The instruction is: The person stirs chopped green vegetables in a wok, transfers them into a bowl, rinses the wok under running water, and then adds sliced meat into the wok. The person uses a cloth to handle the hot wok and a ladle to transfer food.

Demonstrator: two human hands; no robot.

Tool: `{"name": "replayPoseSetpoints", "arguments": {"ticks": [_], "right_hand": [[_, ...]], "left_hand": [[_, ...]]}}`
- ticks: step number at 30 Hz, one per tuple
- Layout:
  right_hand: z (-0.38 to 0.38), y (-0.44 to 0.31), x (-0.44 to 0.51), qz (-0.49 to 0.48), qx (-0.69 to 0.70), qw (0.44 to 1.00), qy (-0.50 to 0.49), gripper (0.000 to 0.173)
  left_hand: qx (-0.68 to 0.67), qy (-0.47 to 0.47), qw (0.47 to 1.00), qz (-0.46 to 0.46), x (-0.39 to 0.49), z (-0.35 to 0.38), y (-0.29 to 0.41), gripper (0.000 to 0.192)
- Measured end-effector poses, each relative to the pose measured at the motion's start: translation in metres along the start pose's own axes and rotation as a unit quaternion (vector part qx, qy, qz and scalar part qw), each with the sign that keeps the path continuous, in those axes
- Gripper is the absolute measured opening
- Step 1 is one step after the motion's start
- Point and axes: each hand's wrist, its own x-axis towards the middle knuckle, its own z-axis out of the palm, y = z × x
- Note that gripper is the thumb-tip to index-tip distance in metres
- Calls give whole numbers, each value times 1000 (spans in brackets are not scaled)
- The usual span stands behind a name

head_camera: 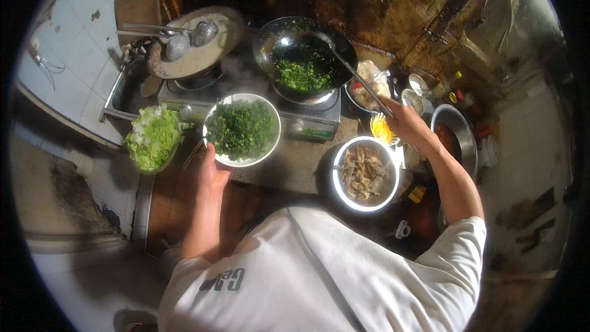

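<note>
My left hand [213,168] grips the near rim of a white bowl [276,134] heaped with chopped dark leafy greens [240,128]. The bowl is held in front of the gas stove [309,128]. In my right hand [405,122] is the handle of a long metal cooking ladle or spatula [355,74]; its head reaches into the black wok [262,48]. Bright green chopped vegetables [304,74] lie in the wok's near side. The wok rests on the right burner.
On the left burner a tilted pan [159,67] holds pale liquid and two grey bundles. Shredded lettuce [154,140] fills a bowl at left, beside a sink [124,85]. A white-rimmed basin [338,184] holds brown strips. A metal basin [468,140] stands right, near my forearm.
</note>
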Motion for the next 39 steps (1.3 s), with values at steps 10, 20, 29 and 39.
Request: {"name": "replayPoseSetpoints", "arguments": {"ticks": [10, 20, 29, 39], "right_hand": [[11, -23, -10, 57, 506, 833, -216, 57], [70, -47, -10, 40, 773, 603, -193, 25], [47, -54, -79, -23, 721, 681, -127, 64], [44, -96, -175, -6, 423, 901, -94, 70]], "left_hand": [[26, -47, 998, 42, 4, 7, 4, 74], [25, -81, 994, 76, 16, 19, 7, 68], [-3, -125, 991, 46, 43, 49, -1, 72], [-19, -55, 998, -6, 93, 110, -13, 56]]}}
